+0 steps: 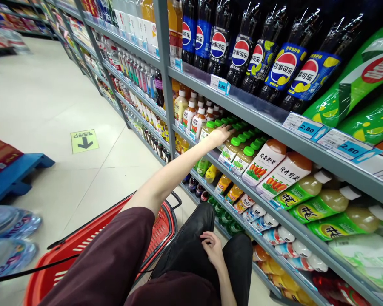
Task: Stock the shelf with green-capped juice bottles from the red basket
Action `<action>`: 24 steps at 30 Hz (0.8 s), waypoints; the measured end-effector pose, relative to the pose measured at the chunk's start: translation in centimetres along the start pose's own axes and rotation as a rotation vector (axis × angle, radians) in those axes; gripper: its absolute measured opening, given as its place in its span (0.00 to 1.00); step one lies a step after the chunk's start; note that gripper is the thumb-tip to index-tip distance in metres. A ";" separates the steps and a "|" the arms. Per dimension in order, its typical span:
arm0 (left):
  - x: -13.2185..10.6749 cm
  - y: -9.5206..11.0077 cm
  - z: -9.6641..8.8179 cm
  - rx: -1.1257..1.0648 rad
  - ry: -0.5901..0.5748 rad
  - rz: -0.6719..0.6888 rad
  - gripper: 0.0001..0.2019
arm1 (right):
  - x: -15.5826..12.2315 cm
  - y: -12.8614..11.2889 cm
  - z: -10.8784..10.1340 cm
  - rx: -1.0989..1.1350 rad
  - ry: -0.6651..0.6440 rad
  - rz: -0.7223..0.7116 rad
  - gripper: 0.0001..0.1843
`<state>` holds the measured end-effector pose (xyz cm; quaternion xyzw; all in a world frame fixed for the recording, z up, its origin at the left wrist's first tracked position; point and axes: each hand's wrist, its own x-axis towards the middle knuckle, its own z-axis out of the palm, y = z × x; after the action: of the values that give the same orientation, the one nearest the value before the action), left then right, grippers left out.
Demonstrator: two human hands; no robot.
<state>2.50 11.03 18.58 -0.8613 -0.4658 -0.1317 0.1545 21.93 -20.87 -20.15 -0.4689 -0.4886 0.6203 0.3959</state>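
Observation:
My left hand (221, 134) reaches far forward to the middle shelf, its fingers stretched out over the row of green-capped yellow drink bottles (239, 155) and touching their tops. It grips nothing that I can see. My right hand (212, 247) rests on my black trouser leg, fingers loosely bent and apart, holding nothing. A red shopping basket (83, 248) stands on the floor under my left arm.
Grey shelving (258, 111) runs along the right, with cola bottles (241, 51) on top and white vegetable-juice bottles (264, 163) beside the green caps. Left are a blue pallet (17, 174), wrapped water bottles (6, 231) and a floor arrow sticker (84, 141).

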 end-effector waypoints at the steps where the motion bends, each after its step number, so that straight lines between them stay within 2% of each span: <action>1: 0.0 0.1 0.0 -0.008 0.002 -0.010 0.35 | 0.0 0.0 0.0 0.001 -0.002 0.000 0.19; 14: 0.1 0.0 0.5 -0.042 0.044 -0.010 0.32 | 0.0 -0.2 0.1 -0.014 0.009 0.002 0.19; 20: 0.1 -0.1 1.2 -0.111 0.077 -0.015 0.37 | 0.0 0.0 0.1 0.000 0.007 0.006 0.18; 22: -0.5 0.1 1.2 -0.177 0.123 -0.017 0.38 | 0.0 0.0 0.1 0.000 0.016 0.008 0.18; 24: -2.0 0.9 0.9 -0.253 0.248 -0.052 0.37 | 0.0 0.0 0.1 -0.005 0.023 0.010 0.18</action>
<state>2.24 9.34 16.91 -0.8385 -0.4451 -0.2987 0.0976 21.83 -20.90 -20.14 -0.4795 -0.4833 0.6154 0.3973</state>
